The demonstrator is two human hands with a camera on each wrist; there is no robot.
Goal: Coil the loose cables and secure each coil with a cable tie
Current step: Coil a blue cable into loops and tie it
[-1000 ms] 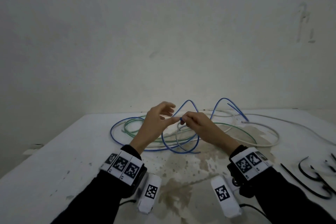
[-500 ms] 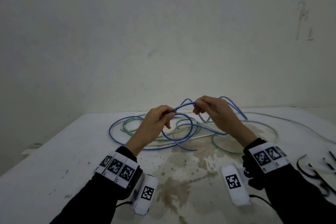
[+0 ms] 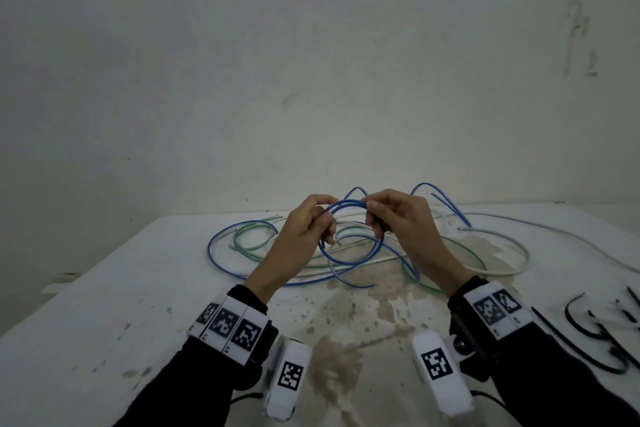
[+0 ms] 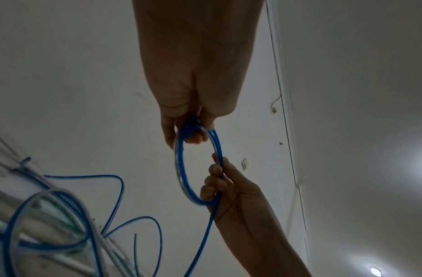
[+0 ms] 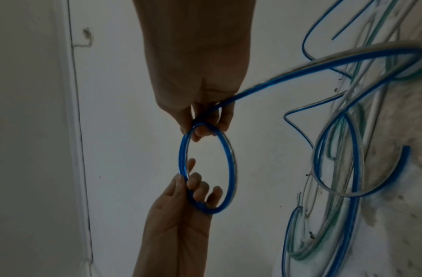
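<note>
A small coil of blue cable (image 3: pixel 347 202) hangs in the air above the table (image 3: pixel 104 305), held on both sides. My left hand (image 3: pixel 323 216) pinches its left side with curled fingers. My right hand (image 3: pixel 374 218) grips its right side. In the left wrist view my left hand (image 4: pixel 193 129) holds the top of the blue coil (image 4: pixel 179 168) and my right hand (image 4: pixel 218 184) grips the bottom. The right wrist view shows my right hand (image 5: pixel 205 122) on the coil (image 5: pixel 231 168), with the cable's tail running off to the table. More blue cable (image 3: pixel 221 256) lies loose below.
Green cable (image 3: pixel 254 236) and white cable (image 3: pixel 561 236) lie tangled with the blue one at the back of the stained white table. Several black cable ties (image 3: pixel 588 336) lie at the right edge. A plain wall stands close behind the table.
Both hands have risen from the table with the blue cable. The stretch held between them half a second ago is now wound into a small round coil, and the hands are closer together.
</note>
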